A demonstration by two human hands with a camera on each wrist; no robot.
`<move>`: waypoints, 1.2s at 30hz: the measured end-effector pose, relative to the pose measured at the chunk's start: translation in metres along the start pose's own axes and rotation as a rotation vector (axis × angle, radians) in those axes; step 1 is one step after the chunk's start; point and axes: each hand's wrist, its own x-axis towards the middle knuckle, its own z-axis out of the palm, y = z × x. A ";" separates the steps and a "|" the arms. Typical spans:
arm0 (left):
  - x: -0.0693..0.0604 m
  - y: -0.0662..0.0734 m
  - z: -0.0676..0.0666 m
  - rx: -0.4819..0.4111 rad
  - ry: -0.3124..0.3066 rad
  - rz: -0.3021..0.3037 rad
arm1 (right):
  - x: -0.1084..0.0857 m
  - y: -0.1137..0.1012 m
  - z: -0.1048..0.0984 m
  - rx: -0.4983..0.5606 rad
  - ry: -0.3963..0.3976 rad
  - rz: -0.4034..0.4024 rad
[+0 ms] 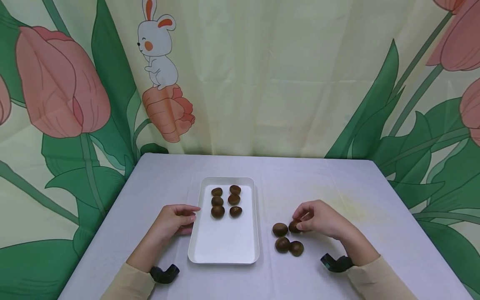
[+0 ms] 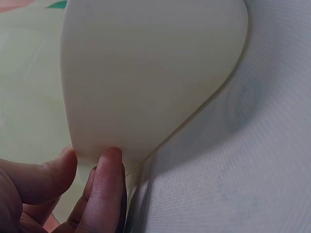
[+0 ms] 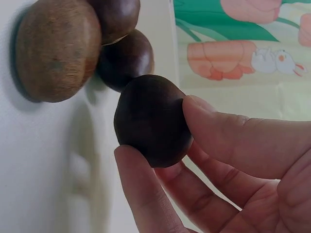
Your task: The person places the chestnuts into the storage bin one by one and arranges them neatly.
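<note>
My left hand (image 1: 176, 218) is beside the left edge of a white tray (image 1: 223, 246). In the left wrist view, its fingertips (image 2: 111, 158) touch the tray's outer side wall (image 2: 150, 73) near the rim. My right hand (image 1: 322, 218) pinches a dark brown chestnut (image 3: 150, 121) between thumb and fingers, right of the tray. Close by on the cloth lie three more chestnuts: one to the left (image 1: 280, 229), and a pair nearer the front, a larger chestnut (image 1: 282, 244) and a smaller chestnut (image 1: 296, 248).
Inside the tray, several chestnuts (image 1: 217, 211) form two columns of three toward its far end. A white cloth covers the table (image 1: 300, 179). Behind it hangs a curtain (image 1: 262, 83) printed with tulips and a rabbit. Black wrist devices (image 1: 165, 274) sit at both cuffs.
</note>
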 end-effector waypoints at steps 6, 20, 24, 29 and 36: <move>-0.001 0.001 0.001 0.013 0.010 -0.006 | 0.003 -0.006 0.000 -0.004 0.001 -0.006; -0.001 0.002 0.001 0.016 0.014 -0.014 | 0.012 -0.026 0.002 -0.038 0.010 -0.035; -0.002 0.003 0.001 0.020 0.016 -0.014 | 0.016 -0.032 0.005 -0.038 0.008 -0.054; -0.002 0.004 0.002 0.012 0.011 -0.013 | 0.023 -0.039 0.009 -0.061 0.008 -0.069; -0.002 0.002 0.001 0.001 -0.004 -0.004 | 0.033 -0.050 0.019 -0.064 0.000 -0.087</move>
